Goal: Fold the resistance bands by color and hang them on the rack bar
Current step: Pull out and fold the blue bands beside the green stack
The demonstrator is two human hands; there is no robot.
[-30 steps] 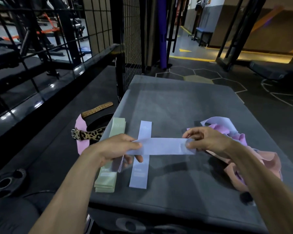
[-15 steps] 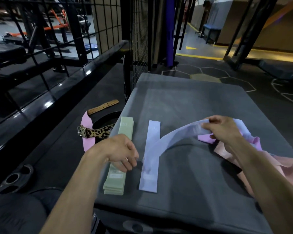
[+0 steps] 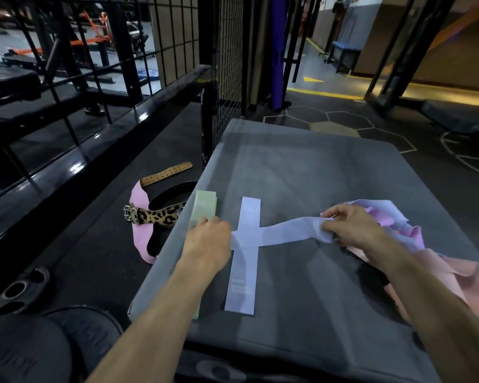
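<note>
Over the grey padded box [image 3: 329,175], both hands pinched a lilac band [image 3: 277,234]: left hand [image 3: 209,234] apparently one end, right hand [image 3: 349,226] the other; edges should be aligned before folding.

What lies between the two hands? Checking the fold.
In the head view, a lavender band stretches between the left hand and right hand, crossing a flat lavender band.

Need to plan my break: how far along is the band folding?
Done: green stack and one lavender band lie flat. In hand: left hand and right hand stretch a second lavender band. Left: pink pile, and all hanging.
</note>
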